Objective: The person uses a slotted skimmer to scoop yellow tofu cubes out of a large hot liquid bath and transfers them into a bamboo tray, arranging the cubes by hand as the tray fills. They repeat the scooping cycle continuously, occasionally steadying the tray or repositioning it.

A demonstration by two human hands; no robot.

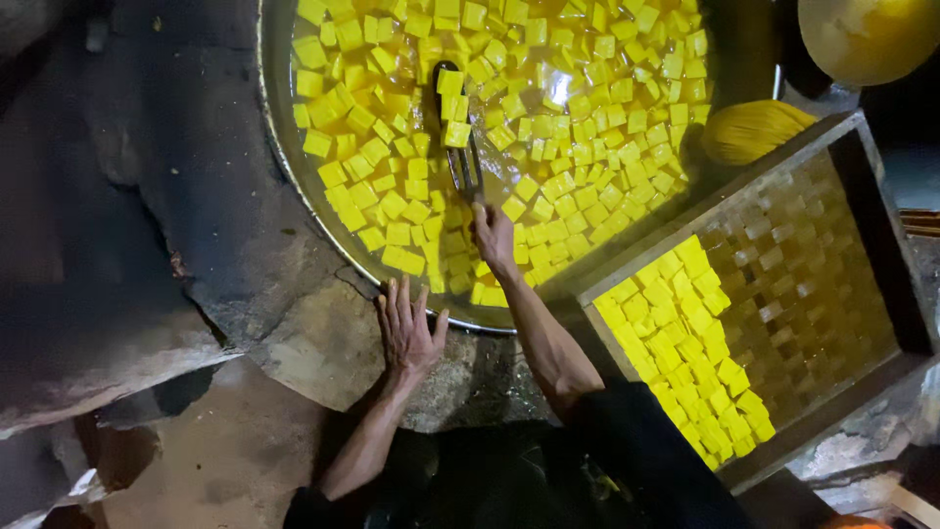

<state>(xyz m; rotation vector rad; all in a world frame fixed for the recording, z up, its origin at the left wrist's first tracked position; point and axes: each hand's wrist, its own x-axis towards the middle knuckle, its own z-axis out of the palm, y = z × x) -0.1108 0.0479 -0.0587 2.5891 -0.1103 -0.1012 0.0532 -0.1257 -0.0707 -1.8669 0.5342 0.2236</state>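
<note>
right hand (493, 233) clenched on slotted scoop (456, 118) lifting yellow cubes (587, 108) from pan (279, 147); left hand (407, 331) flat, released, bracing on stone ledge (313, 343), tray (881, 225) close for loading

left hand (408, 333) splayed flat, right hand (493, 235) gripping

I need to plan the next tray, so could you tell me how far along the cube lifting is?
Done: yellow cubes fill part of the wooden tray. In hand: the right hand holds a slotted metal scoop carrying cubes; the left hand rests on the stone ledge. Left: the round metal pan remains crowded.
</note>
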